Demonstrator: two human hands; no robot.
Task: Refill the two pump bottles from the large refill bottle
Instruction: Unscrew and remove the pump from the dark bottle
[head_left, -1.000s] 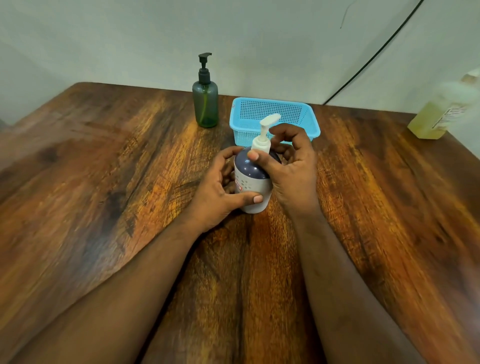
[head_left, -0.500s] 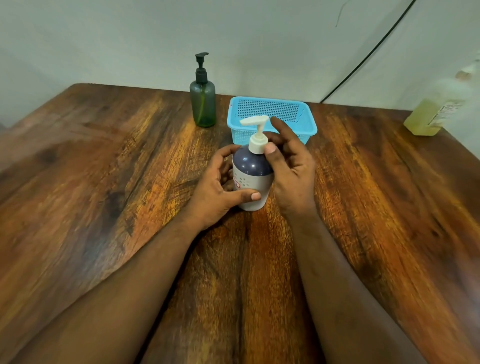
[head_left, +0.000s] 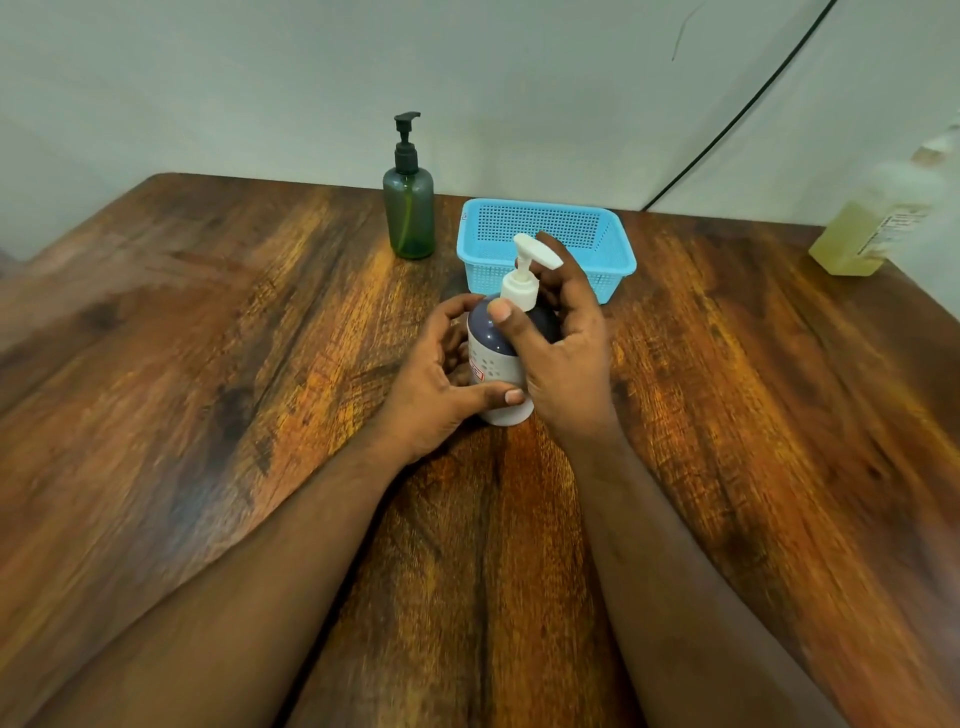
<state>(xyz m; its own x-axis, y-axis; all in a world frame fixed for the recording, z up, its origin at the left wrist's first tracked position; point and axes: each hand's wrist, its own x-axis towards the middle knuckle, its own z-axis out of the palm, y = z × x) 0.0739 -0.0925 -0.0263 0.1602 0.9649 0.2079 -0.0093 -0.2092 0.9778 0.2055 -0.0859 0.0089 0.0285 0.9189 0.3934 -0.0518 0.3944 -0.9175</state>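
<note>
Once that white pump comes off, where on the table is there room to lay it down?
Bare wood lies left of the green pump bottle, and between the blue basket and the refill bottle. It's crowded around the white-pump bottle, where both hands work.

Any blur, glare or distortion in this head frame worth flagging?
Head view: the refill bottle at the right edge is smeared and soft; the table blurs toward the lower corners, with its edges bowed by the wide lens; warm sheen on the wood, no hard glare. The centre is sharp: both hands on the white pump bottle, the green bottle, the basket.
</note>
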